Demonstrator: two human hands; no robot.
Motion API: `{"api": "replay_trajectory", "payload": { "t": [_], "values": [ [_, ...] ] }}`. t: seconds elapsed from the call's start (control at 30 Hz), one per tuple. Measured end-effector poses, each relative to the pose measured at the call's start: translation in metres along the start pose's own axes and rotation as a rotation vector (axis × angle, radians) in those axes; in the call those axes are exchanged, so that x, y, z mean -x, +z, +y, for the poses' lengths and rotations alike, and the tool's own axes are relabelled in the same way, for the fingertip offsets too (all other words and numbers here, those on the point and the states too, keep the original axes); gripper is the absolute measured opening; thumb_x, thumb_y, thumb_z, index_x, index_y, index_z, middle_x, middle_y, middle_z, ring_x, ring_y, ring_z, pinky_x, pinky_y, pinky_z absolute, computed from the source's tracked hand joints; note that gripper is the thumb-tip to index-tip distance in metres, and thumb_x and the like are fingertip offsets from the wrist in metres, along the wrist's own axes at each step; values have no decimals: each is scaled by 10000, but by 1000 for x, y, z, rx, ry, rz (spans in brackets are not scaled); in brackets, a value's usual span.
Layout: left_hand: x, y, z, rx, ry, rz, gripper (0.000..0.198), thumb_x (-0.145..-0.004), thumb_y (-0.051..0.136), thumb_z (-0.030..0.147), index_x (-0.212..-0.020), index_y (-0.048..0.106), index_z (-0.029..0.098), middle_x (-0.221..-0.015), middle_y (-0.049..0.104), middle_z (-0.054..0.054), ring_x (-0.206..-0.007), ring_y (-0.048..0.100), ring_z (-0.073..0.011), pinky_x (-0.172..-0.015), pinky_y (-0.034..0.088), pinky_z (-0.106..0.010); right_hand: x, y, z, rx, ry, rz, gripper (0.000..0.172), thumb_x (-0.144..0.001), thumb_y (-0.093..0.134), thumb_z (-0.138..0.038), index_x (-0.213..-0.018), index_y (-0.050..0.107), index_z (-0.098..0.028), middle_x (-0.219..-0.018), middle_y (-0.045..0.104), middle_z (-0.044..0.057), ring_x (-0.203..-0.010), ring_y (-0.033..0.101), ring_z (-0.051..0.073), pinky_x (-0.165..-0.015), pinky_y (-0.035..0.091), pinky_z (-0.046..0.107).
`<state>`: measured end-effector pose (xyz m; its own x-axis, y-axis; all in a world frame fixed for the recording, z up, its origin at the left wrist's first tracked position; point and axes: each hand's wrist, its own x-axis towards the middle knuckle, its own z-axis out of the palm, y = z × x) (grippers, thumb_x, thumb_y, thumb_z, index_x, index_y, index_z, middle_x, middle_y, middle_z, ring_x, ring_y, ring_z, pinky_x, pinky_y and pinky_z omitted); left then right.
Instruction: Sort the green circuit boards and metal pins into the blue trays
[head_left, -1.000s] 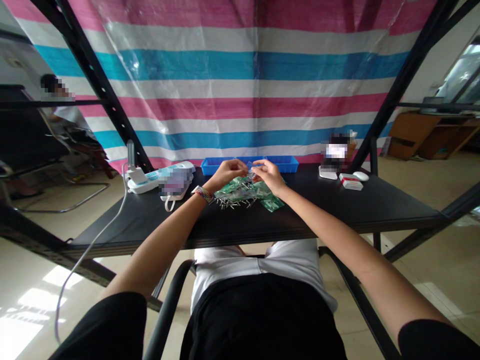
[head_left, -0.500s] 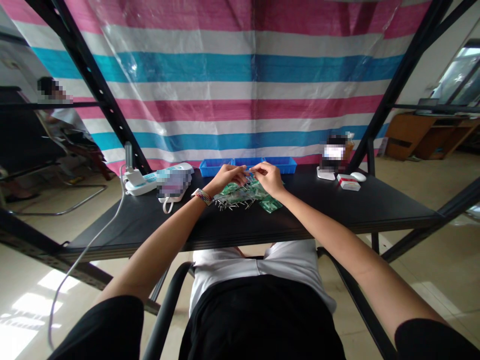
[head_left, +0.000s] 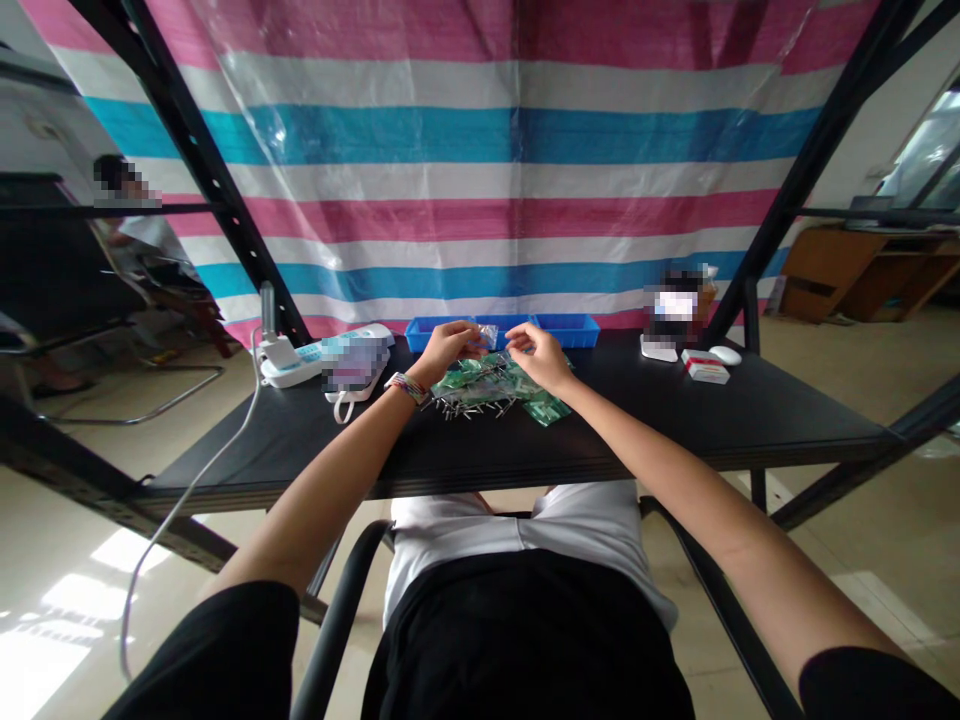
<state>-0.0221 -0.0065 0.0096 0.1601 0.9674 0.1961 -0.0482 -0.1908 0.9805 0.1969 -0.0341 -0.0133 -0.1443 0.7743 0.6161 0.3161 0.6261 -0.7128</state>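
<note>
My left hand (head_left: 451,345), with a braided bracelet on its wrist, pinches a small clear plastic bag (head_left: 488,335) above the pile. What the bag holds is too small to make out. Facing it, my right hand (head_left: 536,352) hangs a short gap to the right of the bag, its fingers loosely bent and apart. Under both hands lies a heap of green-and-clear packets (head_left: 504,378) on the black table. Short silvery metal pieces (head_left: 466,408), pin-like in shape, are scattered along the heap's near edge.
Behind the heap stands a row of blue bins (head_left: 566,331). At left are a power strip (head_left: 300,366) with a cable and a blurred device with a strap (head_left: 356,372). At right sit a small box (head_left: 705,366), a white mouse-like object (head_left: 726,355) and a phone on a stand (head_left: 675,305).
My hands have drawn slightly apart. The clear bag now shows plainly in my left hand, while my right fingers have come away from it. The view has shifted slightly.
</note>
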Motion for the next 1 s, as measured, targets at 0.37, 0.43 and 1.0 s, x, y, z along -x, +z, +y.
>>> {"api": "replay_trajectory", "payload": {
  "t": [0.37, 0.43, 1.0],
  "values": [
    [-17, -31, 0, 168, -3, 368, 142, -836, 771, 191, -888, 644, 156, -907, 782, -104, -766, 785, -183, -793, 640, -314, 14, 4, -11, 274, -387, -468, 126, -837, 887, -201, -947, 843, -245, -957, 779, 62, -954, 664, 261, -966, 510, 424],
    [-18, -37, 2, 184, 18, 382, 153, -834, 775, 176, -905, 642, 149, -907, 778, -107, -784, 787, -177, -813, 639, -307, 14, 4, -10, 290, -389, -480, 155, -832, 899, -214, -978, 854, -241, -961, 775, 69, -952, 660, 264, -959, 511, 426],
    [-17, -37, 3, 217, 27, 246, 375, -808, 753, 296, -1144, 659, 160, -1085, 785, -134, -834, 804, -221, -786, 624, -332, 9, 3, -11, 127, -216, -105, 157, -918, 698, -244, -764, 720, -222, -828, 695, 46, -707, 608, 187, -717, 524, 340]
  ]
}}
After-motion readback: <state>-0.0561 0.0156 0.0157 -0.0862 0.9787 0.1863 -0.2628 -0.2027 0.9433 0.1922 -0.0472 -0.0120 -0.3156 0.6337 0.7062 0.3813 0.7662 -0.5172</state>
